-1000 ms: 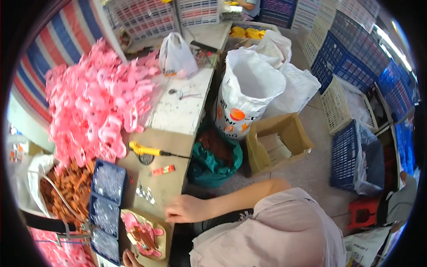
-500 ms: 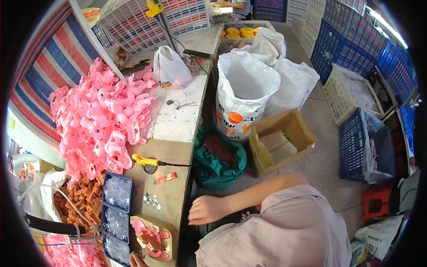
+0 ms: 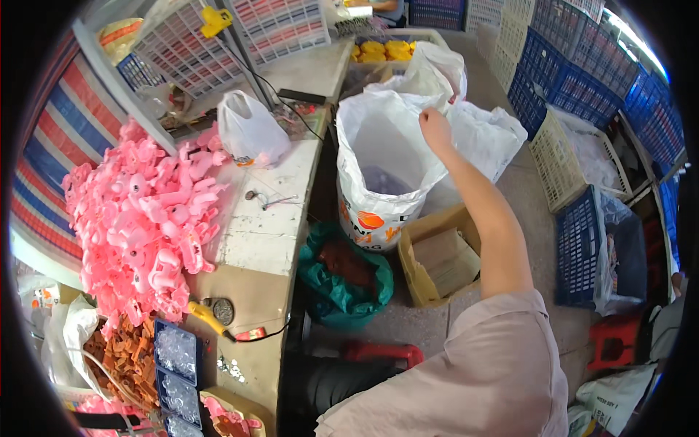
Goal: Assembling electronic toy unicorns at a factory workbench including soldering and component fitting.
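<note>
The right hand (image 3: 435, 124) closes its grip on the rim of the big white sack (image 3: 386, 156), which stands open on the floor just beside the surface (image 3: 266, 226). A cardboard box (image 3: 440, 255) and a green bag (image 3: 342, 277) sit beside the sack's foot. The left hand is out of sight.

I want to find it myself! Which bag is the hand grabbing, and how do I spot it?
Start at the long workbench heaped with pink plastic toys; on the floor just right of it stands a tall white sack. The right hand reaches its open rim. Unlike the plain white bags behind it, this one gapes wide open and has an orange mark low on its front.
</note>
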A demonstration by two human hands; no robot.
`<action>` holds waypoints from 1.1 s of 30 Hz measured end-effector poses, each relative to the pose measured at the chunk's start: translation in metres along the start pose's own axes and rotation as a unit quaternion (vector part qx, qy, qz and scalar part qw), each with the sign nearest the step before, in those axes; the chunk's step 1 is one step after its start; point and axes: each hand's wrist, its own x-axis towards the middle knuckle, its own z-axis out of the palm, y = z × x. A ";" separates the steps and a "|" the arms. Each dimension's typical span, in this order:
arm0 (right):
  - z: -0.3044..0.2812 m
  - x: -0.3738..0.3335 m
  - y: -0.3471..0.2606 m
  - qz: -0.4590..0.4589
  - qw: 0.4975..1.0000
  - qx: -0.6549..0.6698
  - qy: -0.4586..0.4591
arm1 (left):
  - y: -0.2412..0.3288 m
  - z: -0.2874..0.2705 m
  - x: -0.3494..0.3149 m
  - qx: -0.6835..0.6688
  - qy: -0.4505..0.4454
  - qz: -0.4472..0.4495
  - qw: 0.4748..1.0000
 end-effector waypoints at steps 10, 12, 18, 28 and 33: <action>0.061 0.065 0.021 -0.027 0.960 -0.221 -0.172 | 0.000 0.091 0.015 0.123 0.183 -0.024 0.975; 0.072 0.079 0.022 -0.024 0.961 -0.225 -0.162 | -0.006 0.099 0.014 0.118 0.193 -0.027 0.974; 0.085 0.096 0.039 0.035 0.969 -0.124 -0.209 | -0.023 0.119 0.000 0.088 0.226 -0.015 0.970; 0.113 0.107 0.042 -0.016 0.973 -0.121 -0.195 | -0.044 0.149 0.001 0.032 0.249 0.005 0.968; 0.113 0.071 0.107 -0.036 0.924 -0.192 -0.329 | -0.069 0.172 0.058 -0.009 0.197 -0.049 0.979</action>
